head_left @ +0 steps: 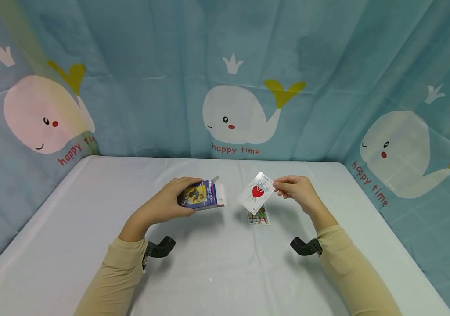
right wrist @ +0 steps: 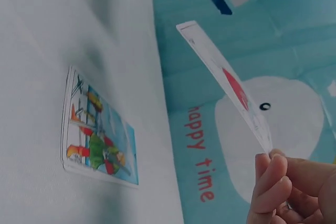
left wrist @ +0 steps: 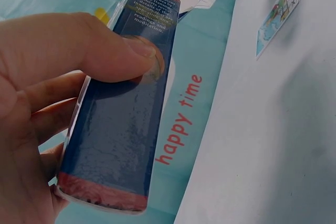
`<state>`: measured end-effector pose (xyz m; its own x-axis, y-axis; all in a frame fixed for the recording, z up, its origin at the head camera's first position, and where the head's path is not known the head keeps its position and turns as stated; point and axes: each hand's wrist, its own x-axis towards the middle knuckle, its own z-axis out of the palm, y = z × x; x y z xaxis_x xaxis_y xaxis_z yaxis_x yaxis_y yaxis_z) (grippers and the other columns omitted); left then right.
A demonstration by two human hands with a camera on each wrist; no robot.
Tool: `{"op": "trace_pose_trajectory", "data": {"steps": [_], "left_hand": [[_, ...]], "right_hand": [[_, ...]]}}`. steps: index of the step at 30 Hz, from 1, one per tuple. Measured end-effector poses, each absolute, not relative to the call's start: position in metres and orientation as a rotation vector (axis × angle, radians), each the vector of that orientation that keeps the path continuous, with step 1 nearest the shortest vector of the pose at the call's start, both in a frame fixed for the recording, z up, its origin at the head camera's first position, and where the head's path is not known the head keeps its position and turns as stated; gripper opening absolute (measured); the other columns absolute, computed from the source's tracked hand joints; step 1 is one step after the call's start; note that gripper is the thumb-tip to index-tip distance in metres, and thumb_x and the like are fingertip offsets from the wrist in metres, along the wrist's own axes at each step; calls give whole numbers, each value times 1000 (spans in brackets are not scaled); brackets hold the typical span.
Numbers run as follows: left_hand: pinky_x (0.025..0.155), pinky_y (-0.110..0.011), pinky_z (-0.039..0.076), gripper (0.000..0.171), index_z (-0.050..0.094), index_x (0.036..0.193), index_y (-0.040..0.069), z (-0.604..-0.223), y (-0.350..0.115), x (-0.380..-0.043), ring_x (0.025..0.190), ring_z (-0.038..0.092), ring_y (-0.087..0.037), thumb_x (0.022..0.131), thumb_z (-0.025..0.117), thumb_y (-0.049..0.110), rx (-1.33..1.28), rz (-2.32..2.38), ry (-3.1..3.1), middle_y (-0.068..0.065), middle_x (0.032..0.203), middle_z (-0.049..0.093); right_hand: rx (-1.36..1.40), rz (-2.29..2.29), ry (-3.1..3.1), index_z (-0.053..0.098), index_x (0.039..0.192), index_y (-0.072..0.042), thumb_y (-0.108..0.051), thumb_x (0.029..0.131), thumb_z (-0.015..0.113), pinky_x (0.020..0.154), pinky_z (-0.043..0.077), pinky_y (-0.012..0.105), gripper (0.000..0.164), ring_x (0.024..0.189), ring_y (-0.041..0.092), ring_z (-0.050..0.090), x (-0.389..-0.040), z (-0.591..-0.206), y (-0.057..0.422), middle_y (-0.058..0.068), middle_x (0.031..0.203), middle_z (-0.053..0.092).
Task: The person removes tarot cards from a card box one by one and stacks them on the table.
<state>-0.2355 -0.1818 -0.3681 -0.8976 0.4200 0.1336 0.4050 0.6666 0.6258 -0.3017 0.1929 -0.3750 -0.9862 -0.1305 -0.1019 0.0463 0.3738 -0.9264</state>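
In the head view, the left hand [head_left: 169, 199] grips the box [head_left: 198, 195], thumb and fingers curled round its sides; its open end, with a flap [head_left: 220, 194] sticking out, points right. The right hand [head_left: 300, 191] pinches the heart card [head_left: 255, 193] at one corner, above the counter [head_left: 225, 281], where the lower card [head_left: 259, 218] lies partly hidden beneath it. Lining the heart card up squarely before lowering it should make for a neat pile.

In the left wrist view, the thumb lies across the box's narrow side, fingers behind. A firm but light squeeze should suit thin board, and a level box should stop anything inside sliding out; its contents cannot be seen.

In the right wrist view, the heart card shows almost edge-on, tilted, apart from the lower card, whose doubled edge may mean more than one. Gentle fingertips should avoid bending it.
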Motion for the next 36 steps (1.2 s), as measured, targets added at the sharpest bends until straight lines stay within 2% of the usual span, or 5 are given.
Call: {"op": "trace_pose_trajectory", "data": {"steps": [10, 21, 28, 36], "left_hand": [[98, -50, 41, 78, 43, 150, 17, -369, -182, -236, 126, 45, -31, 81, 78, 17, 700, 1053, 2853, -12, 151, 46], [100, -51, 41, 78, 42, 151, 16, -369, -181, -236, 128, 43, -31, 81, 77, 17, 687, 1081, 2821, -13, 152, 45], [99, -50, 41, 78, 43, 150, 17, -370, -180, -237, 126, 45, -29, 81, 78, 17, 706, 1085, 2822, -11, 150, 47], [100, -51, 40, 78, 43, 151, 16, -369, -180, -236, 129, 44, -31, 80, 77, 17, 700, 1085, 2816, -12, 151, 46]], "right_hand": [[-83, -1553, 2494, 70, 113, 2, -23, 93, 70, 67, 52, 23, 32, 68, 6, 60, -318, -386, 197, -7, 75, 68], [-297, -1358, 2475, 68, 115, 6, -21, 93, 68, 66, 50, 26, 35, 70, 9, 54, -332, -388, 198, 1, 78, 65], [-302, -1327, 2445, 70, 113, 4, -20, 94, 67, 68, 49, 28, 30, 70, 10, 53, -341, -393, 198, 3, 79, 65], [-313, -1317, 2394, 72, 111, 4, -18, 93, 68, 66, 47, 23, 28, 69, 7, 53, -348, -401, 198, -6, 77, 65]]}}
